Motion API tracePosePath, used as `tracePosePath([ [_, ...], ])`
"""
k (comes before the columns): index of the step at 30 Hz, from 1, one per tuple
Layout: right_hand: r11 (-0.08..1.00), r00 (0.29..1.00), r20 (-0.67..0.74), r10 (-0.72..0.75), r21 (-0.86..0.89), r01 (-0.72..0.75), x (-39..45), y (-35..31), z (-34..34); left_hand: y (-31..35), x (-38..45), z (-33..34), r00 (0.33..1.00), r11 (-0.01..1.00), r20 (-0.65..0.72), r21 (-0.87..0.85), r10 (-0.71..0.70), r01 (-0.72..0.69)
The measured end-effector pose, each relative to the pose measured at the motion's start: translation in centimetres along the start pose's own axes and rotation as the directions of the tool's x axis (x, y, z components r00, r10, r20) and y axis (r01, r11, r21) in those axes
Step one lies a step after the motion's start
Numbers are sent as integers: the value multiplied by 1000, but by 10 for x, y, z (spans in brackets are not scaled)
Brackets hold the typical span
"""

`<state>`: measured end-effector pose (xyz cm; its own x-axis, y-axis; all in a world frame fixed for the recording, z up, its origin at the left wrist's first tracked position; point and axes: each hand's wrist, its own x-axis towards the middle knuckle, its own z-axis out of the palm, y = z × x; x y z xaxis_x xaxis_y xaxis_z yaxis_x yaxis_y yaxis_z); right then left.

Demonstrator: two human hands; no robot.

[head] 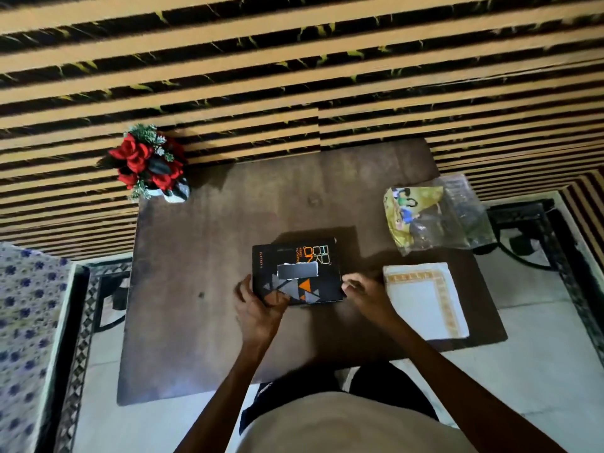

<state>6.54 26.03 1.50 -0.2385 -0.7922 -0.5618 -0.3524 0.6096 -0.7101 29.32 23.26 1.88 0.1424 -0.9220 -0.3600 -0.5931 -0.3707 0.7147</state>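
A black box point(295, 273) with orange and grey triangles and a grey label lies in the middle of the dark brown table point(202, 256). My left hand point(258, 308) grips the box's near left corner, thumb on top. At the box's right edge my right hand point(366, 294) touches it with curled fingers. A folded white cloth point(425, 299) with a gold patterned border lies just right of my right hand.
A pot of red flowers point(150, 165) stands at the table's far left corner. A clear plastic bag point(434, 214) with yellow printed contents lies at the far right. A striped wall runs behind the table. A patterned bedspread point(23, 322) is at the left.
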Motion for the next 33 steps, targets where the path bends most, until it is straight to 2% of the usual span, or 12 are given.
tracePosePath([
  [2,999,999,-38,-15,-30,14,3,9,-3,4,-1,6,972,922,23,312,233,-228],
  [4,1000,998,-63,1,-18,-3,15,10,-7,16,7,13,899,783,211,443,383,-437],
  [7,999,996,-81,48,23,-46,22,-1,-14,42,20,23,791,540,479,579,382,-611],
  [9,998,997,-61,54,31,-52,24,-9,-17,53,31,29,766,465,556,611,324,-640],
  [13,999,999,-34,23,-38,-25,28,-15,-21,59,40,33,778,502,578,611,246,-612],
  [15,998,1000,-20,4,-69,-5,28,-18,-22,57,39,33,783,495,566,618,259,-611],
  [21,999,999,-22,31,-17,-32,35,-19,-19,57,38,31,786,504,554,614,273,-608],
  [26,995,999,-45,-23,-94,19,38,-17,-18,58,37,32,791,505,555,620,259,-600],
  [33,982,993,5,118,147,-117,40,-15,-12,55,39,32,784,520,558,600,273,-608],
])
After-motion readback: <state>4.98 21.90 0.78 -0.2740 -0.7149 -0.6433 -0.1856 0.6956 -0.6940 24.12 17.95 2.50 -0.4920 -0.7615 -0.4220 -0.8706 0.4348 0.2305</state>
